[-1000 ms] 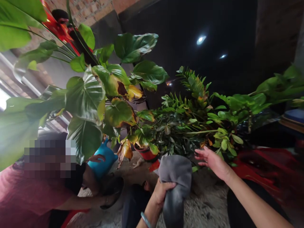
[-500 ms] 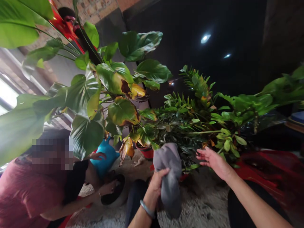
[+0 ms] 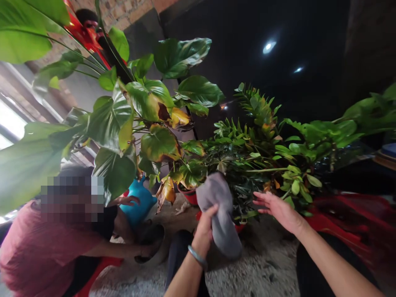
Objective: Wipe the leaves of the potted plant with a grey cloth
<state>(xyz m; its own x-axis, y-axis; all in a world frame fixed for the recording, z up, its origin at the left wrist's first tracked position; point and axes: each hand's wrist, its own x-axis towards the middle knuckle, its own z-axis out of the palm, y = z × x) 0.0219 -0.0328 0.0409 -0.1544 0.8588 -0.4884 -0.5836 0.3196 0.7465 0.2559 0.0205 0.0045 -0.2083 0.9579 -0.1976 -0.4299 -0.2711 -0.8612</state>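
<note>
A limp grey cloth [image 3: 225, 225] hangs in front of the plants, bunched in the middle by my left hand [image 3: 206, 226]. The thumb lies across the fabric, and its two ends spread above and below the grip. My right hand [image 3: 280, 210] is raised to the right of the cloth, apart from it, with fingers stretched out and nothing in them. Dense green foliage [image 3: 241, 177] stands just beyond both hands. A large-leaved plant [image 3: 161, 144] with several yellow and brown-edged leaves rises at the left.
At the left sits a person in a pink shirt [image 3: 52, 247], one arm reaching into a dark round tub [image 3: 159, 249]. A blue object [image 3: 137, 202] is beside them. Red plant pots [image 3: 189, 196] stand on the rough ground [image 3: 256, 264]. A red plastic item [image 3: 337, 218] lies at right.
My left hand has lifted the cloth slightly, and its lower end has swung up and right. My right hand stays nearly still. The other person's arm has gone deeper into the tub.
</note>
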